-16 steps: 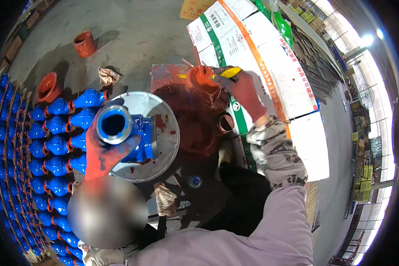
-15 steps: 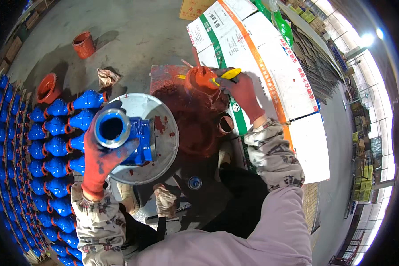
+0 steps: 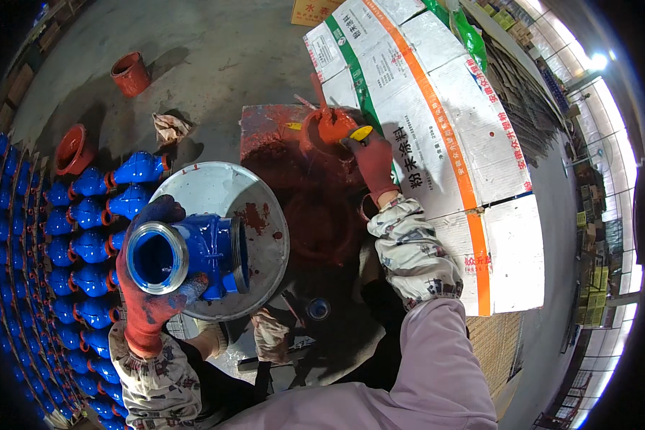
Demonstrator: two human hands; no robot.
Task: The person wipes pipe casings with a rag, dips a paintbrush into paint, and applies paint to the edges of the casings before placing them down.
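My left hand (image 3: 150, 304), in a red glove smudged with blue, grips a blue metal pipe fitting (image 3: 211, 247) with threaded round ends. One open end faces up toward me. The fitting hangs above a round grey drum top (image 3: 265, 283) spotted with red paint. Closed in a red glove, my right hand (image 3: 374, 163) holds a paintbrush by its yellow handle (image 3: 361, 133). The brush's tip points into a red-coated paint pot (image 3: 312, 133), where its bristles cannot be made out. Wet red paint (image 3: 335, 127) shows inside the pot.
Rows of blue fittings (image 3: 93, 244) with red ends stand on racks at left. White cartons (image 3: 437, 143) lie right of the pot. Two red buckets (image 3: 130, 76) and a crumpled rag (image 3: 170, 129) are on the floor. A small blue-rimmed ring (image 3: 318, 309) lies near my feet.
My left hand has lowered the fitting slightly and tilted its open end more toward me. My right hand has moved down and left, bringing the brush lower over the paint pot.
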